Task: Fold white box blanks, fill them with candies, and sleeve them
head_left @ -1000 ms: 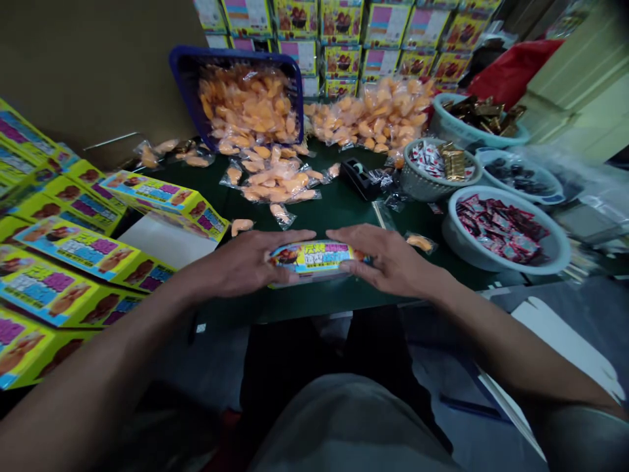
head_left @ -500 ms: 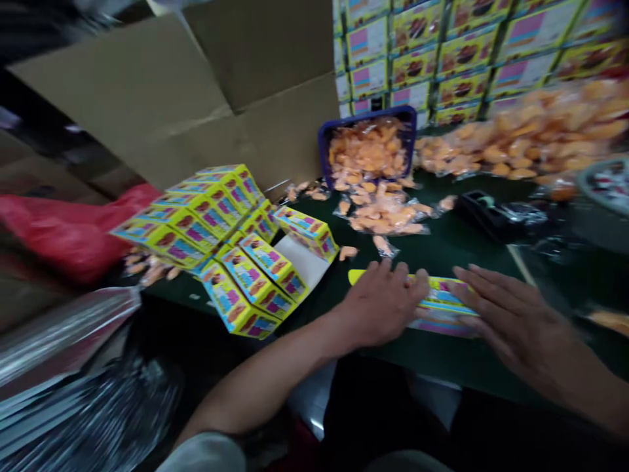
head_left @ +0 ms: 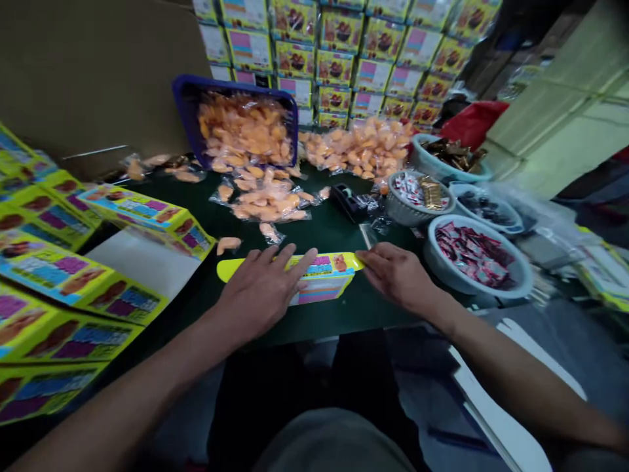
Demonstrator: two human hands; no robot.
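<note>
A flat printed yellow cardboard box blank (head_left: 314, 275) lies on the dark green table (head_left: 354, 318) between my hands. My left hand (head_left: 260, 288) rests on its left part, fingers spread and not gripping. My right hand (head_left: 398, 275) touches its right end with the fingertips, and holds nothing. The blank's yellow tabs stick out to either side, and my left hand hides part of its print. Just beyond my left hand lies a bagged orange snack (head_left: 228, 244).
A tipped blue basket (head_left: 189, 108) spills bagged orange snacks across the table. Farther right are a black tape dispenser (head_left: 348, 202) and bowls of wrapped sweets (head_left: 474, 255). Yellow printed boxes (head_left: 132, 213) crowd the left side, with stacked cartons (head_left: 339, 65) behind.
My view has swung back right from the left-turned view. My hands now sit farther apart, and the yellow blank lies spread wider than the narrow strip between them a second ago.
</note>
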